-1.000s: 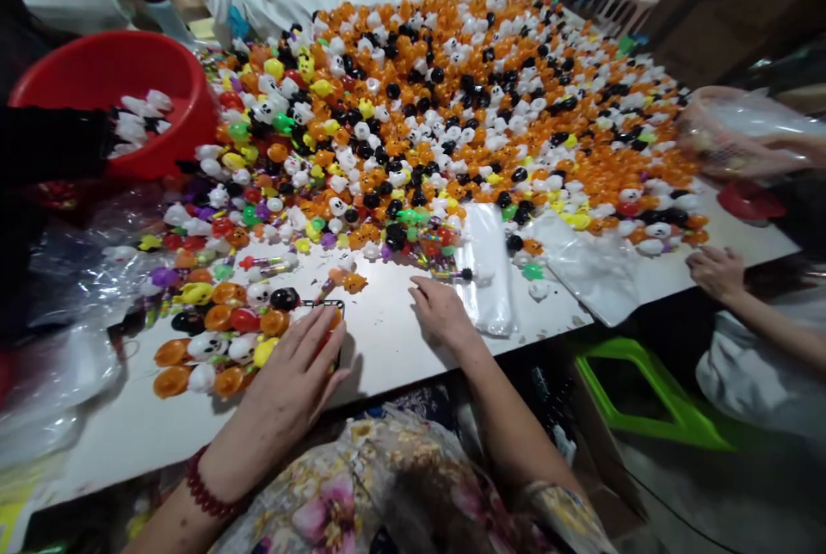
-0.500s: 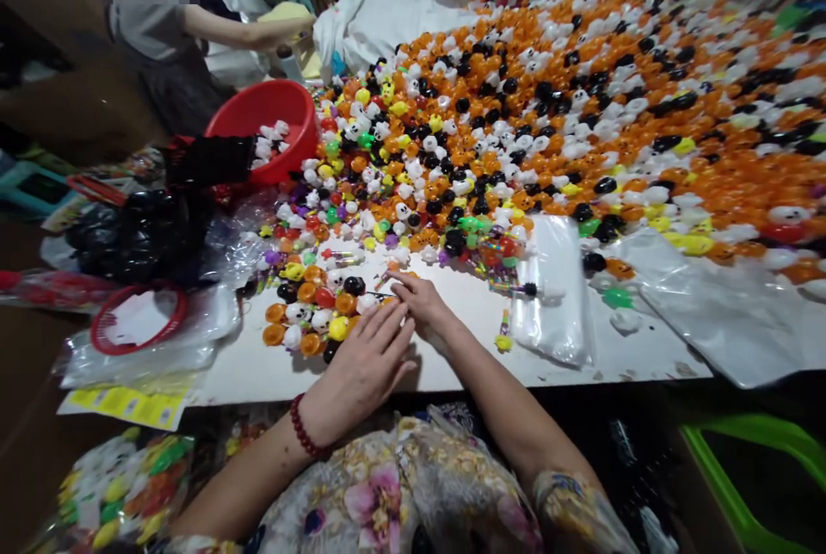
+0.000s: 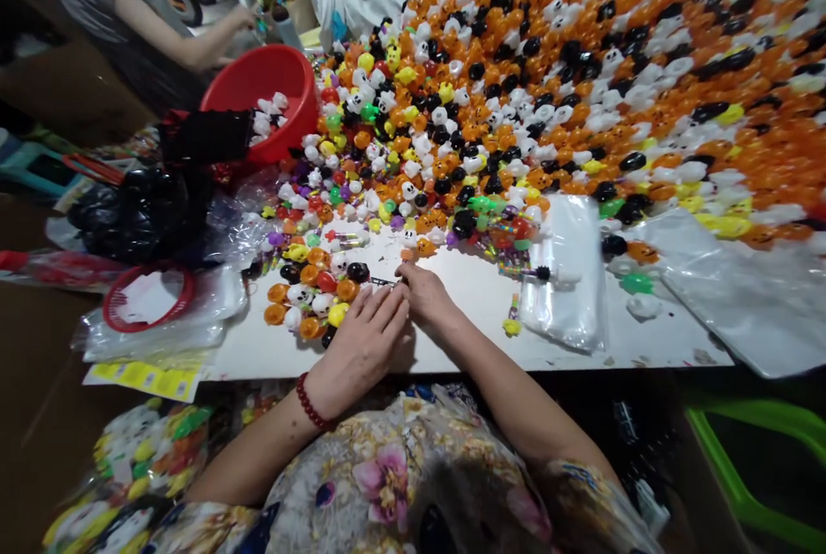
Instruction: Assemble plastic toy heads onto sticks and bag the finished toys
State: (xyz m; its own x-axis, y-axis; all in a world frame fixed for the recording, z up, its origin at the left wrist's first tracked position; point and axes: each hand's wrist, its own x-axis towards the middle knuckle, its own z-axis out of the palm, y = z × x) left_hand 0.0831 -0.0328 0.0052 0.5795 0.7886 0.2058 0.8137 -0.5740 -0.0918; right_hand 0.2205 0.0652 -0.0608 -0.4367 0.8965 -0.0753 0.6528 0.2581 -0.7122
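Observation:
My left hand (image 3: 361, 343), with a red bead bracelet (image 3: 308, 404) at the wrist, lies palm down with its fingers stretched out over the near part of the table. What is under its palm is hidden. My right hand (image 3: 424, 292) meets its fingertips, fingers curled in a pinch; what they hold is hidden. A thin dark strip (image 3: 382, 281) with light marks shows just beyond the fingertips. To the left of my hands, rows of small plastic figures, among them a yellow one (image 3: 336, 314), an orange one (image 3: 311, 328) and a black one (image 3: 357, 271), lie close together.
A large heap of orange, white and black toy figures (image 3: 516, 89) covers the far table. Clear plastic bags (image 3: 560, 279) lie at right. A red tub (image 3: 298, 120), a black bag (image 3: 138, 214) and a small red basket (image 3: 108, 306) stand at left. Beyond is another person's arm (image 3: 174, 38).
The camera view has shifted, so the heap appears larger. My hands stay together at almost the same spot on the table. The other person's arm has drawn lower, behind the red tub.

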